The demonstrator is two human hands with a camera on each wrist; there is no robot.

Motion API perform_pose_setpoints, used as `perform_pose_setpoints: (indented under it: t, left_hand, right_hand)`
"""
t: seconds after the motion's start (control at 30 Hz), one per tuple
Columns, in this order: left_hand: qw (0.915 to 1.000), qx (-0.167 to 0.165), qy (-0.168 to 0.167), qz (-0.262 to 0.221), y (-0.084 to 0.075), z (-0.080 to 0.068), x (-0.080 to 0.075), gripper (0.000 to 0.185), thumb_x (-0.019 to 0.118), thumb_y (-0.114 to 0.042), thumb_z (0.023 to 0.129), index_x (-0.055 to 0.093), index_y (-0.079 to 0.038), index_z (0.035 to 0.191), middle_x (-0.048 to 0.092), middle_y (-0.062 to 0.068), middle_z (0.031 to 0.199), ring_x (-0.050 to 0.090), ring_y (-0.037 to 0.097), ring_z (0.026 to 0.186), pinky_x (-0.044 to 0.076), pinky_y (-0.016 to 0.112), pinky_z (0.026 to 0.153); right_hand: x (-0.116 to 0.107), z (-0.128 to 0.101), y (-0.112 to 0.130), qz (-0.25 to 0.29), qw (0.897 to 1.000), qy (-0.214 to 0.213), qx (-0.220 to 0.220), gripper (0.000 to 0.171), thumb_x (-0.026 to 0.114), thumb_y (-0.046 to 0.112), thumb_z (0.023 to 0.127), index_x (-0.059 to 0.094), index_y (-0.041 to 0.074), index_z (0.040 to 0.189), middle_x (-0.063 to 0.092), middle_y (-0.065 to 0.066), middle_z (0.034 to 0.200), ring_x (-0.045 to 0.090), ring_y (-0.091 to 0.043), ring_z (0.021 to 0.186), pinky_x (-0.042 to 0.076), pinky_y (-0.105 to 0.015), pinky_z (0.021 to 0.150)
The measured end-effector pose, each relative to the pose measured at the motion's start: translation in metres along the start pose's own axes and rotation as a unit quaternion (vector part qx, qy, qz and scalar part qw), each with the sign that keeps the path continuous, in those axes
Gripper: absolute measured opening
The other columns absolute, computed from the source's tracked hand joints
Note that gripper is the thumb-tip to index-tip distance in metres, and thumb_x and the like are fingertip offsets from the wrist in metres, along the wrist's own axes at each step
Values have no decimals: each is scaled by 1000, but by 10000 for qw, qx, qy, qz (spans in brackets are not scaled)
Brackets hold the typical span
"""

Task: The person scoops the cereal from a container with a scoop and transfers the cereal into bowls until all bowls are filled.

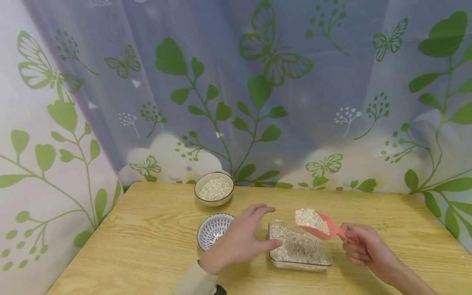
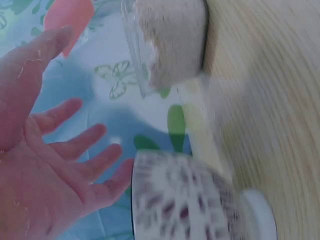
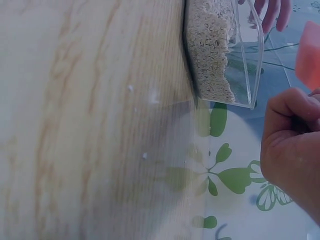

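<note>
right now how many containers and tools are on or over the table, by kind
bowls: 2, a rimmed bowl of oats and an empty patterned bowl
clear square dish of oats: 1
pink scoop: 1, heaped with oats, held by the right hand above the dish
total: 4
The left hand hovers with spread fingers beside the dish.

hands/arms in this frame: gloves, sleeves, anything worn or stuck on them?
Both hands are bare, no gloves or rings visible. The left hand comes out of a light beige sleeve with a cuff at the wrist; a small dark object sits just below it, too cut off to identify. The right hand has a bare forearm, no sleeve in view. In the left wrist view, pale flecks cling to the palm.
</note>
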State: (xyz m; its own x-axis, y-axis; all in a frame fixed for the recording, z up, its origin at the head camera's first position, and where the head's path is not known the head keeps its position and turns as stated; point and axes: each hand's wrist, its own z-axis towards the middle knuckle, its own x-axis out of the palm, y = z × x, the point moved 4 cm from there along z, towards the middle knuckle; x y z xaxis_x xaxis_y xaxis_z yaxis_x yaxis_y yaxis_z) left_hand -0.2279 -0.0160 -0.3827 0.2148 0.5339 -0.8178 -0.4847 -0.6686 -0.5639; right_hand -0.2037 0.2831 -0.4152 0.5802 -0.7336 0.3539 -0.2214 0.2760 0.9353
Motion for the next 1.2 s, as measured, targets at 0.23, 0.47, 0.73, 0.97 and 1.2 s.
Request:
perform_pose_setpoints:
  t: [0.23,0.47,0.73,0.97,1.2]
  left_hand:
    - [9974,104,-688,-196,17,-13,-23,70,73,-54,88,50,-30,149,45,-4,158,45,29,145,41,62,114]
    - [9917,89,-1268,-188,47,-31,-41,68,80,-47,85,57,-25,144,51,-5,154,46,27,145,41,59,116]
    - [9875,94,-1571,-61,81,-54,-50,75,82,-52,81,56,-24,145,52,-1,153,48,28,142,42,60,114]
    - [9916,-654,-1016,-461,99,-63,-44,92,84,-57,76,43,-27,153,47,6,154,48,34,139,42,67,111]
    - [9881,-1018,-548,-1018,108,-60,-35,115,89,-56,70,28,-22,161,41,12,158,46,36,140,37,65,116]
  right_hand:
    - [1,0,4,-43,9999,17,-117,51,17,7,108,62,19,88,13,-6,62,7,-22,50,2,-39,49]
    - [5,5,7,-246,9997,-49,-71,49,19,11,111,58,21,83,13,-7,61,6,-23,49,3,-41,49]
    - [11,10,12,-332,9992,-91,-192,48,20,8,110,59,20,85,13,-7,60,6,-24,49,3,-41,49]
    - [20,20,16,-391,9988,-91,-266,45,23,9,110,59,20,87,14,-6,60,6,-23,48,3,-40,49]
    - [35,38,21,-616,9974,-322,-166,39,29,9,108,54,20,80,18,-2,57,9,-21,48,4,-40,49]
